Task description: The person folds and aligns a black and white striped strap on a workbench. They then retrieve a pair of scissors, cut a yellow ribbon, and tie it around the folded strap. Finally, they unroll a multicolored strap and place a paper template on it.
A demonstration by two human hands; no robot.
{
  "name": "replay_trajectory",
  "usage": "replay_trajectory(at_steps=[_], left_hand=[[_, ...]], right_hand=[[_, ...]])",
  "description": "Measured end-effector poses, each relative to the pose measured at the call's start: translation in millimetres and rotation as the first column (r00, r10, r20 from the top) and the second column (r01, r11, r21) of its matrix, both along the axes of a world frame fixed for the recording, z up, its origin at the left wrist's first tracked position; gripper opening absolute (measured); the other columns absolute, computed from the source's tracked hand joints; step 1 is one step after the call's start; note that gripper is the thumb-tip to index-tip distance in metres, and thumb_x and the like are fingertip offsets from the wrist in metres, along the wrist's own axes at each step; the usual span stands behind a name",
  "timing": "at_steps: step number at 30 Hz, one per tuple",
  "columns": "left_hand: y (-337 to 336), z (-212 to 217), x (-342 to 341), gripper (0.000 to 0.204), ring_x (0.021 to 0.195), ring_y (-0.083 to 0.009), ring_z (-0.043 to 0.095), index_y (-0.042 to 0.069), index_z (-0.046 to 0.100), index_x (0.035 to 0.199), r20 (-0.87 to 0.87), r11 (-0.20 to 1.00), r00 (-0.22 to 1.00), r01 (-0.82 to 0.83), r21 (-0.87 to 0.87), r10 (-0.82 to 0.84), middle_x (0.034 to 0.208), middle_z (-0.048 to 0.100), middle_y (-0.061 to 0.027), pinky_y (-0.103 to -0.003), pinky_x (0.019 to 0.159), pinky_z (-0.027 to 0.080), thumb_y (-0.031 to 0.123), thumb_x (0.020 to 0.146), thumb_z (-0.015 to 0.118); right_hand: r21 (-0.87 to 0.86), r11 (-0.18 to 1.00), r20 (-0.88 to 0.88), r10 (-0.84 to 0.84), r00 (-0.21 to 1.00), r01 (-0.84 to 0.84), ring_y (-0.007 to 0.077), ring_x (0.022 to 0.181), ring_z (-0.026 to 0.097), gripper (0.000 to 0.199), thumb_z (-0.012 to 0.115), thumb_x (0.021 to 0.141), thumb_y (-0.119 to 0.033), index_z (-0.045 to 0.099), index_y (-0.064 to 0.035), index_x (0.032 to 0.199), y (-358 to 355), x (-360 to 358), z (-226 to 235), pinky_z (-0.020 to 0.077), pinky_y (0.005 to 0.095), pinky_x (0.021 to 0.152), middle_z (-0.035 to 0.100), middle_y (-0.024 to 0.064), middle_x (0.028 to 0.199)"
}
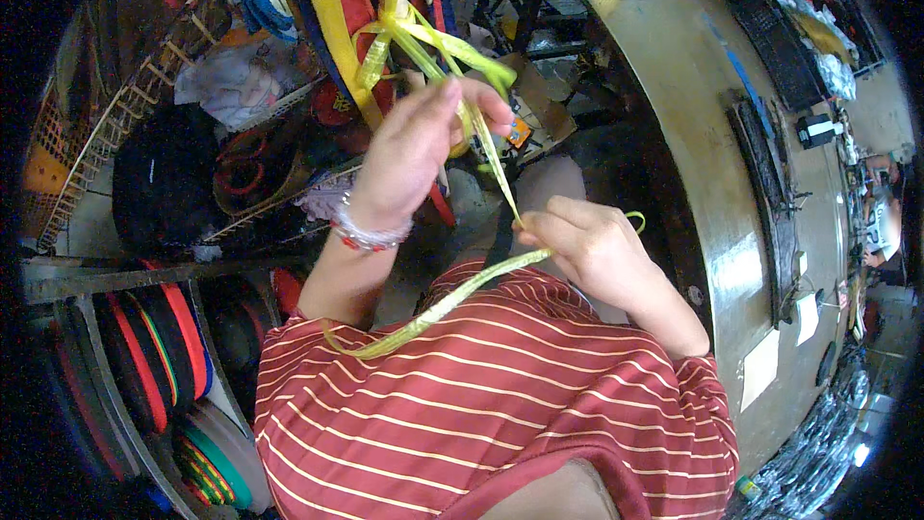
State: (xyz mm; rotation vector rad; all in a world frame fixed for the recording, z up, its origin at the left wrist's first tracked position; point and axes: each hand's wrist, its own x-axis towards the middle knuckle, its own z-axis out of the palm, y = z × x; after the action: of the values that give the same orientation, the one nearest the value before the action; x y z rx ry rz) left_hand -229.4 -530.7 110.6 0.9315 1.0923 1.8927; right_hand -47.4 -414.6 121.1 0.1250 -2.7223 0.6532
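A bundle of shiny yellow-green plastic raffia twine [390, 24] hangs knotted at the top, beside several hanging webbing straps [327, 0]. My left hand [409, 159], with a beaded bracelet [371, 226] at the wrist, is raised just below the knot. Its fingers curl around the hanging strands; part of the grip is hidden behind them. Lower and to the right, my right hand [592, 246] pinches one strand, which runs taut up to my left hand. From the right hand a loose tail [433, 313] curves leftward over my striped shirt.
A long metal-topped table [664, 67] curves along the right, bearing dark strips [765, 202] and a white paper [760, 371]. At lower left, a rack [106, 279] holds rolls of coloured webbing [159, 356]. Baskets stand at left. Part of another person [881, 226] shows at far right.
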Motion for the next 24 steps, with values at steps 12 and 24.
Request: replay_trajectory(at_steps=[12,24], left_hand=[[-5,-11,16,0.028,0.097,-0.0367,0.052,-0.003,0.054,0.107,-0.905,0.739,0.089,-0.613,0.279,0.415,0.105,0.055,-0.0194,-0.042,0.089,0.04,0.008,0.082,0.053],[-37,6,-8,0.037,0.06,-0.0156,0.053,0.001,0.051,0.077,-0.347,0.954,0.889,-0.268,0.132,0.298,0.071,0.055,-0.0083,-0.028,0.057,0.041,0.031,0.095,0.037]], right_hand=[[-0.13,0.976,-0.133,-0.191,0.973,0.174,0.0369,0.075,0.06,0.02,0.064,0.07,-0.009,0.059,-0.0003,0.088,-1,-111,38,0.0492,0.0404,0.066,0.059,0.018,0.083],[0.468,0.877,-0.312,0.277,0.909,-0.107,0.0139,0.061,0.056,0.029,0.059,0.071,-0.016,0.061,-0.0048,0.098,7,-106,46,0.0461,0.0274,0.051,0.048,0.0012,0.071]])
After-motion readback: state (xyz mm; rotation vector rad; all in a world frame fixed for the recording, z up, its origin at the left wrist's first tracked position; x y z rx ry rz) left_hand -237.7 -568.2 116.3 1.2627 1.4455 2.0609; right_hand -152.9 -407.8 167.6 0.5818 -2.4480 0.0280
